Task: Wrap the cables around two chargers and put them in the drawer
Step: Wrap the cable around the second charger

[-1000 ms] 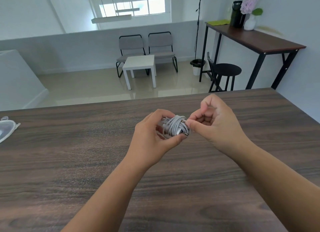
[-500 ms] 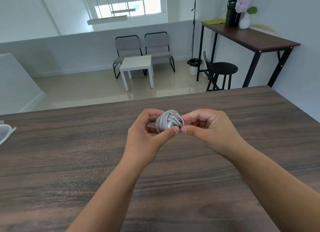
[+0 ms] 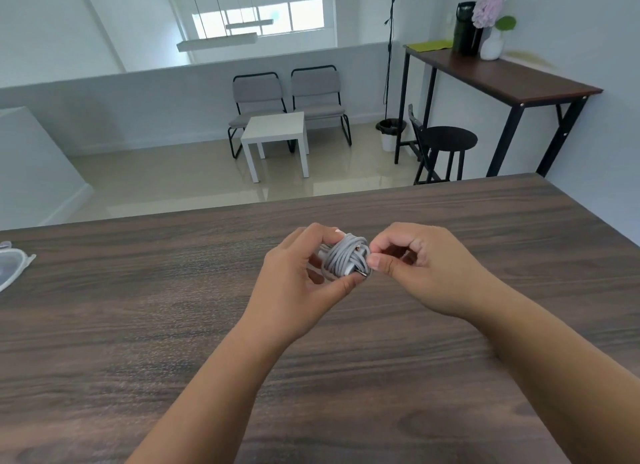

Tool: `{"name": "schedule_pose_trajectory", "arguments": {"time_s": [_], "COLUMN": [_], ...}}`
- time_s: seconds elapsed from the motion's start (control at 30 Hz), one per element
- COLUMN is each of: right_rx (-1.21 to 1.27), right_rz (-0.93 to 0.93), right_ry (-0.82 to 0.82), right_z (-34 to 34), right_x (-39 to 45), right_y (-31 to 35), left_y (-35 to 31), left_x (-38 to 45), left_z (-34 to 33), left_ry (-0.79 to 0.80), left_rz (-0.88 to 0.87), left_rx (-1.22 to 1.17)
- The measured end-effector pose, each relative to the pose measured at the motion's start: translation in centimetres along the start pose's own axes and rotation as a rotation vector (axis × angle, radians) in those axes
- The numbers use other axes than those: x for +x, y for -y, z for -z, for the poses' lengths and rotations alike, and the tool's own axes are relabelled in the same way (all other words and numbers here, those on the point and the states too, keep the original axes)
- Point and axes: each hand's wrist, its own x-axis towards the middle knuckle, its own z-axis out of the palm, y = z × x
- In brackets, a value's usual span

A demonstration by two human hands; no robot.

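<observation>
A charger wound in grey cable (image 3: 345,258) is held just above the dark wooden table (image 3: 138,325), near its middle. My left hand (image 3: 298,283) grips the bundle, thumb underneath and fingers over its top. My right hand (image 3: 415,269) pinches the cable's end with the metal plug at the right side of the bundle. The charger body is almost fully hidden under the turns of cable. No second charger and no drawer show in the head view.
A clear plastic object (image 3: 12,266) lies at the table's left edge. Beyond the far edge the floor drops to a room with a white side table (image 3: 275,131), two grey chairs, a black stool (image 3: 450,141) and a high desk (image 3: 502,79).
My right hand has come lower and closer against the bundle, its fingertips now at the plug end. My left hand has turned the bundle slightly. The camera has shifted a little.
</observation>
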Motion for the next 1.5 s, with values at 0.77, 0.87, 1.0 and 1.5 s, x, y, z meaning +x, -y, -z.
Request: {"name": "schedule_pose_trajectory", "arguments": {"time_s": [0.77, 0.87, 1.0, 1.5], "right_rx": [-0.043, 0.070, 0.189, 0.386], "right_rz": [-0.001, -0.098, -0.181, -0.256], "right_ry": [0.045, -0.014, -0.007, -0.035], "right_z": [-0.2, -0.4, -0.2, -0.2], "right_x": [0.1, 0.1, 0.5, 0.6], "right_y": [1.4, 1.5, 1.7, 1.5], "left_y": [0.3, 0.5, 0.2, 0.0], "left_x": [0.0, -0.1, -0.4, -0.4], "left_z": [0.0, 0.1, -0.3, -0.5], "left_ry": [-0.071, -0.082, -0.102, -0.148], "left_rz": [-0.237, -0.233, -0.237, -0.302], "left_rx": [0.339, 0.336, 0.338, 0.381]}}
